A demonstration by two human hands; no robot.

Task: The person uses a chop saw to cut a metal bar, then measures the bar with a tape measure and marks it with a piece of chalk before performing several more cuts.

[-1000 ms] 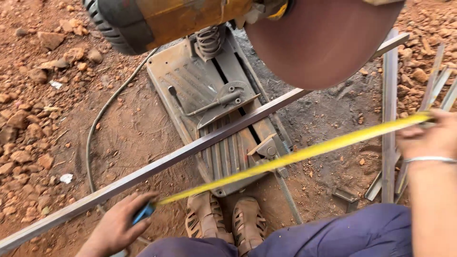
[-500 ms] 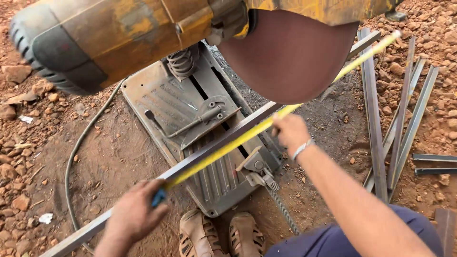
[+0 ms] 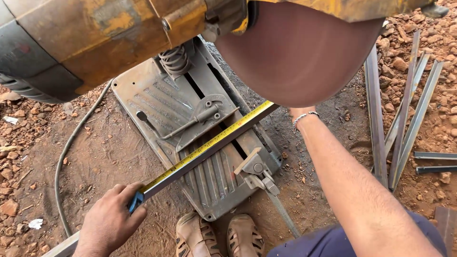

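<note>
My left hand grips a blue tape measure case pressed against a long grey metal bar. The bar lies slantwise across the chop saw's base. A yellow tape runs along the bar's top, up and right, until it passes under the big reddish cutting disc. My right arm reaches up beside the bar. Only the wrist with its bracelet and the heel of my right hand show below the disc; the fingers are hidden behind it.
The saw's worn yellow motor housing fills the top of the view. A vise clamp with screw sits on the base. My sandalled feet stand below it. A cable curves left. Several steel bars lie on red stony ground at right.
My right hand has slid up along the tape and gone behind the disc. The view has moved closer to the saw. My left hand stays on the tape case.
</note>
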